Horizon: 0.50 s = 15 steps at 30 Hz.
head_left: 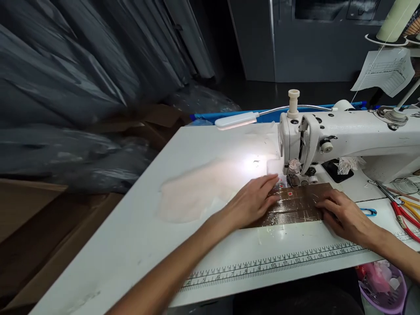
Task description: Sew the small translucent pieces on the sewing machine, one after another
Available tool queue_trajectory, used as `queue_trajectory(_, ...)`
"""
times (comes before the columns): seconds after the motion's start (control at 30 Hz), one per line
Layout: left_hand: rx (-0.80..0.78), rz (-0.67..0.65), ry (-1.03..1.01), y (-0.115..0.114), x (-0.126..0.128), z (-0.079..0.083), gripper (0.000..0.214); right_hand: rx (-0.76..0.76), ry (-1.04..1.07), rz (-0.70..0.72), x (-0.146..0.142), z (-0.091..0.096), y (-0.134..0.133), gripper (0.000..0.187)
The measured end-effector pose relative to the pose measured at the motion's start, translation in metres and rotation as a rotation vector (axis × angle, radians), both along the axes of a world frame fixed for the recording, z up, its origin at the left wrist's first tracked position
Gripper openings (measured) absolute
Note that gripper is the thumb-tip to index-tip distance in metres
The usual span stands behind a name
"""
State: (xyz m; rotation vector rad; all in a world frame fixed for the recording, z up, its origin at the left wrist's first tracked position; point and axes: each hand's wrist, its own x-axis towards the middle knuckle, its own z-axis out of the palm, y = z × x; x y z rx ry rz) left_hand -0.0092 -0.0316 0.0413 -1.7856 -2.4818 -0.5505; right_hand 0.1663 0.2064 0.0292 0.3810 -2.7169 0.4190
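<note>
Brown panel: the film-covered brown panel [297,204] is laid flat on the white surface [141,227], between the two hands and just in front of the needle area [292,178] of the sewing machine [354,138].
Long axis: the panel is set left to right, roughly along the printed ruler [275,265] at the surface's near edge; its far long side is turned toward the needle area, but whether that side is caught beneath the foot cannot be told.
Left hand: the left hand [251,199] is spread palm down over the panel's left end, with nothing clenched in it; its fingertips are placed just beside the needle area, nearer to it than the other hand's.
Right hand: the right hand [346,214] is rested with bent fingers on the panel's right end; whether the edge is pinched or only pressed cannot be told.
Purple basket: pink and white scraps [377,278] are held in the purple basket [380,307], below the surface at the right.
Cardboard boxes: open cardboard boxes [29,201] are seen beyond the surface's left edge, with grey plastic-wrapped bundles [65,151] heaped about them; their insides are too dim to be read.
</note>
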Motion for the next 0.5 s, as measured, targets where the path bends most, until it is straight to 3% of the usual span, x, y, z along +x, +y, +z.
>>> queue_trajectory(0.1,-0.185,-0.084,0.104,0.034,-0.030,-0.004,0.044,-0.016,-0.018,0.023,0.019,0.014,-0.002,0.025)
queue_trajectory(0.27,-0.375,0.213,0.328,0.030,-0.034,-0.001,0.059,-0.048,0.052,0.008,0.044,0.028,0.005,0.025)
queue_trajectory(0.4,-0.205,0.132,0.395,0.022,-0.032,-0.003,0.039,-0.021,0.237,-0.041,0.042,0.040,0.020,0.026)
queue_trajectory(0.5,-0.046,0.014,0.288,0.027,-0.038,-0.010,0.025,0.051,0.425,-0.233,0.035,0.051,0.041,0.022)
